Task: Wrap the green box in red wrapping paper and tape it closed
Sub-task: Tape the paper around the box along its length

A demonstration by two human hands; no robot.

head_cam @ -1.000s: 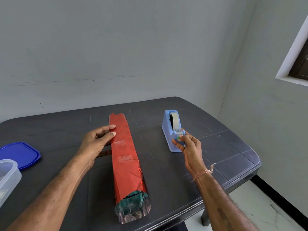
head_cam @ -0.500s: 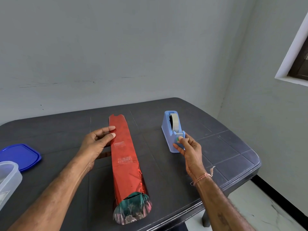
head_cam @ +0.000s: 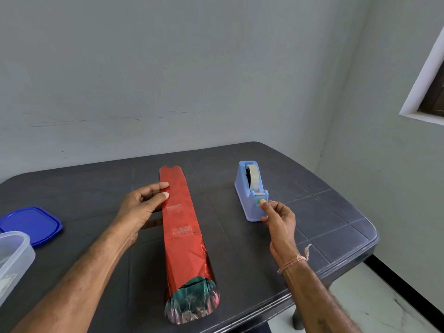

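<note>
Your left hand (head_cam: 139, 207) rests against the left side of the green box (head_cam: 192, 296), its fingers nearly straight and pressing on the red wrapping paper (head_cam: 185, 255) around it. The box lies lengthwise on the desk (head_cam: 324, 224), green showing at its open near end, with two tape strips (head_cam: 182, 230) on top. Right of the box, your right hand (head_cam: 278, 219) pinches the front of the blue tape dispenser (head_cam: 249, 188) with curled fingers. Well left of the box sit a blue lid (head_cam: 31, 224) and a clear container (head_cam: 12, 255)
</note>
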